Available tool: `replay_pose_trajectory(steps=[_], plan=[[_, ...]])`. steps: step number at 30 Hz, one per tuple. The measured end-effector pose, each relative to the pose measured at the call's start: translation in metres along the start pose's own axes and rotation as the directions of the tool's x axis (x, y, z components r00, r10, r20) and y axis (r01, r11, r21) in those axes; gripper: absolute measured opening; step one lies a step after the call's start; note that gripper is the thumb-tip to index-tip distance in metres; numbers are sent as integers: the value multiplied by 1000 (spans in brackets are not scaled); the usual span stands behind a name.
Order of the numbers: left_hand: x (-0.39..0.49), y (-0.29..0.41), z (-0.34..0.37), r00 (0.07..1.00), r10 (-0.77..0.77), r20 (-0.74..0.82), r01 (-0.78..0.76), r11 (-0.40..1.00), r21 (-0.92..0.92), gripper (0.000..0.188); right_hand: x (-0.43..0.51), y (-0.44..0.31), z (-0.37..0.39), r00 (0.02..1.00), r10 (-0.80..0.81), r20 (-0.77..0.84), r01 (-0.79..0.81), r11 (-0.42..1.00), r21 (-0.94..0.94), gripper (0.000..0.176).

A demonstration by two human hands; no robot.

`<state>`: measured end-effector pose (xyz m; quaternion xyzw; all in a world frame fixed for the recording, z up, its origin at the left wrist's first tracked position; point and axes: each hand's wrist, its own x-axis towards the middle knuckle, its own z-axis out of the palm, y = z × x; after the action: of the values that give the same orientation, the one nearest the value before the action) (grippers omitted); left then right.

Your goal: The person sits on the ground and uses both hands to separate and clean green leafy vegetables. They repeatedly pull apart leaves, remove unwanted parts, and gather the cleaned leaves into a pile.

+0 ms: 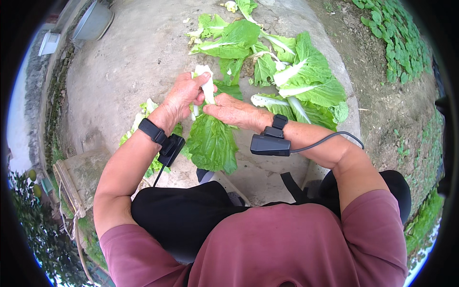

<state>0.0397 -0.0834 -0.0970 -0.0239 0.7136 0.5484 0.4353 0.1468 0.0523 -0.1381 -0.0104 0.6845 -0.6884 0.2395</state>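
Observation:
Between my two hands I hold a leafy cabbage leaf (212, 143), its green blade hanging down over the concrete toward my feet. My left hand (186, 91) grips the white stalk (206, 84) near its upper end, thumb on top. Lower on the same stalk, my right hand (233, 109) pinches with thumb and fingers. More torn green leaves (154, 163) lie on the ground below and to the left of my left hand, partly hidden by my wrist. A larger spread of loose cabbage leaves (301, 79) lies ahead and to the right.
A tipped-over plastic bucket (84, 179) with cord lies at the left. A grey basin (94, 21) stands at the upper left, near a low wall. Bare soil (344, 36) borders the concrete on the right, with green plants (398, 43) growing there.

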Motion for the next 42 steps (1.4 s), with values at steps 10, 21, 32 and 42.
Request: replay_pose_trajectory(steps=[10, 21, 32, 42], plan=[[3, -7, 3, 997, -59, -53, 55, 994, -90, 18, -6, 21, 26, 811, -509, -288, 179, 686, -706, 19], [42, 34, -41, 938, 100, -332, -154, 978, -139, 21, -64, 24, 57, 843, -433, 318, 519, 506, -689, 32], [14, 31, -11, 989, 95, 112, -89, 994, -63, 27, -85, 21, -159, 993, 95, 68, 61, 69, -996, 47], [2, 31, 10, 976, 155, 152, -139, 984, -109, 30, -68, 2, -188, 975, 214, 55, 42, 67, -997, 29]])
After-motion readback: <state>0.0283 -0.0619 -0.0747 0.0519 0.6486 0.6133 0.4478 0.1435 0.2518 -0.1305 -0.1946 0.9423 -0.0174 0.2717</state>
